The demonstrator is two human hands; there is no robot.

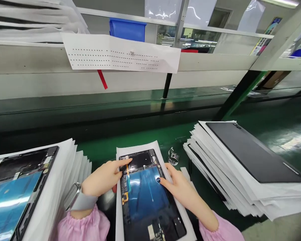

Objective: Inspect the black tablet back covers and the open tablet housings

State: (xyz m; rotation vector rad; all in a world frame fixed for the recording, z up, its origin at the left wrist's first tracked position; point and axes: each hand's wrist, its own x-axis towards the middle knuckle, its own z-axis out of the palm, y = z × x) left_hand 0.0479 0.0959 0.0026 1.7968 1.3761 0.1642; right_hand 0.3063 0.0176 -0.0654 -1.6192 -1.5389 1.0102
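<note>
An opened tablet (pixel 147 197) lies on a white sheet (pixel 120 152) in front of me, its blue battery film and dark circuit boards showing. My left hand (pixel 104 177) rests at its upper left edge, the index finger stretched onto an orange flex strip (pixel 127 170) there; a watch is on that wrist. My right hand (pixel 178 184) lies on the tablet's right edge, the fingers bent and pressing flat on the frame. Neither hand grips a tool that I can see.
Left, a stack of white sheets carries another open tablet (pixel 15 187). Right, a taller stack bears a closed dark tablet back (pixel 253 154). A small metal part (pixel 174 157) sits on the green conveyor (pixel 165 134). Above hang a perforated sheet (pixel 120 53) and a blue bin (pixel 127 29).
</note>
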